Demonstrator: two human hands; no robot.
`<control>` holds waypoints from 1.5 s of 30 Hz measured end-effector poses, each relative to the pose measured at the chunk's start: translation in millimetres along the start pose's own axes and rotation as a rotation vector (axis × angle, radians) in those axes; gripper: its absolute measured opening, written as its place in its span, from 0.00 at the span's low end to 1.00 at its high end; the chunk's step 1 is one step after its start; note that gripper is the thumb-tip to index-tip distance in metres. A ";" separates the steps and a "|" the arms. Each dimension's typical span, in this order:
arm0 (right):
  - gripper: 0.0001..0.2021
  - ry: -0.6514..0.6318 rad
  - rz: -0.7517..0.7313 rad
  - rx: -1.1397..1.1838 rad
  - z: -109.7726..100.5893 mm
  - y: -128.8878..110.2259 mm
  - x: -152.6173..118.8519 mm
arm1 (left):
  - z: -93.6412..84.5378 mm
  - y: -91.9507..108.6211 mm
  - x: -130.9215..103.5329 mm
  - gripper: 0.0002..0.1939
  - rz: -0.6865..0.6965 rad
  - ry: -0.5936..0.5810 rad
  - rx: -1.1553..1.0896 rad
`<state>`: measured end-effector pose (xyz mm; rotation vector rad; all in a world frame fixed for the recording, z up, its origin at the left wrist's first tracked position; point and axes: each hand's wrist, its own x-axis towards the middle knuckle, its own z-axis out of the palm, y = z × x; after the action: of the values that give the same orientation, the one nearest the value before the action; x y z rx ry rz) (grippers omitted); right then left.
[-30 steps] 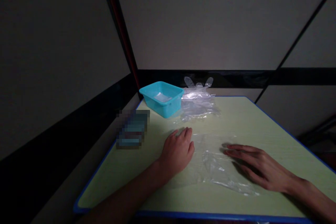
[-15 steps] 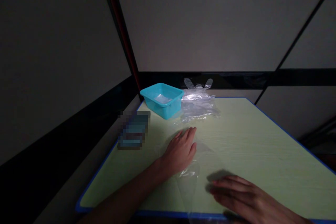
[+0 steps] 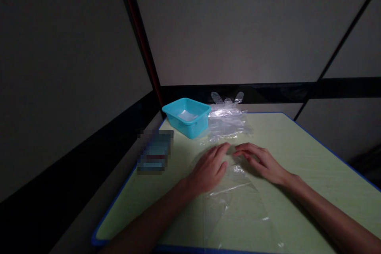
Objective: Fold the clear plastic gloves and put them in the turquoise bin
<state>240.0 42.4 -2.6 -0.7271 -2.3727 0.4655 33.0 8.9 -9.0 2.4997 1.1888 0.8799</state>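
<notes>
A thin, clear plastic piece [image 3: 235, 206] lies wrinkled on the table, its lower end at the front edge. It looks like the same film as the gloves behind, but its full outline is hard to make out. My left hand [image 3: 210, 168] rests flat on its upper left part, fingers stretched forward and thumb out to the side. Close to those fingertips, my right hand [image 3: 263, 162] is over the upper right part, fingers slightly bent and thumb apart. Whether the right fingertips touch the film I cannot tell.
Behind the hands, a pile of clear disposable gloves [image 3: 228, 121] lies at the table's far edge. Beside it stands a turquoise plastic basket [image 3: 190, 126] with something whitish inside. A pixelated flat object [image 3: 156, 152] lies at the left edge of the pale green table [image 3: 309, 158].
My right hand has moved forward and left from the front edge to beside my left fingertips. The film now lies spread wider toward the front right. My left hand has hardly moved.
</notes>
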 end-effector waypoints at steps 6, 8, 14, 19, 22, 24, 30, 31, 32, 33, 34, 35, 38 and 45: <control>0.14 -0.130 0.006 -0.196 -0.9 15.2 -9.9 | -9.2 -24.2 -3.0 0.19 -0.234 0.218 0.037; 0.14 -0.122 0.025 -0.255 -5.8 19.5 -12.3 | -8.6 -25.2 -3.5 0.18 -0.227 0.219 0.039; 0.13 -0.097 0.090 -0.370 -12.8 30.7 -15.6 | -3.7 0.0 -9.4 0.14 0.129 0.003 -0.081; 0.14 -0.063 0.138 -0.327 -12.1 27.8 -13.9 | 4.4 27.4 -18.6 0.18 0.447 -0.267 -0.198; 0.15 -0.048 0.160 -0.293 -10.0 28.6 -13.6 | 9.6 32.6 -21.0 0.21 0.514 -0.342 -0.223; 0.16 -0.038 0.181 -0.246 -8.3 30.4 -14.4 | 11.2 32.9 -21.5 0.21 0.512 -0.354 -0.226; 0.13 0.072 0.338 0.136 -6.7 26.6 -13.8 | 4.0 38.0 -22.0 0.24 0.418 -0.420 -0.385; 0.11 0.103 0.370 0.268 -7.2 24.4 -13.1 | 1.9 38.2 -21.2 0.23 0.365 -0.433 -0.461; 0.10 0.117 0.397 0.422 -7.7 22.1 -12.4 | 0.3 37.3 -19.8 0.21 0.294 -0.436 -0.559; 0.10 0.103 0.422 0.584 -8.2 19.9 -12.0 | -0.6 34.8 -17.8 0.19 0.211 -0.431 -0.679; 0.12 0.064 0.443 0.740 -8.7 18.0 -11.9 | -0.5 30.7 -15.4 0.17 0.125 -0.416 -0.815; 0.15 0.000 0.461 0.876 -8.9 16.4 -12.2 | 0.7 25.0 -12.6 0.17 0.034 -0.396 -0.968; 0.18 -0.200 0.498 1.102 -8.2 13.8 -14.4 | 9.8 3.5 -4.6 0.24 -0.184 -0.388 -1.388; 0.19 -0.298 0.542 1.127 -4.5 12.8 -17.2 | 26.3 -19.2 3.9 0.27 -0.498 -0.530 -1.496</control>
<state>259.2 42.8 -13.0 -0.7250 -1.6539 2.0095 38.9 25.3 -36.7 1.0215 0.5024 0.5245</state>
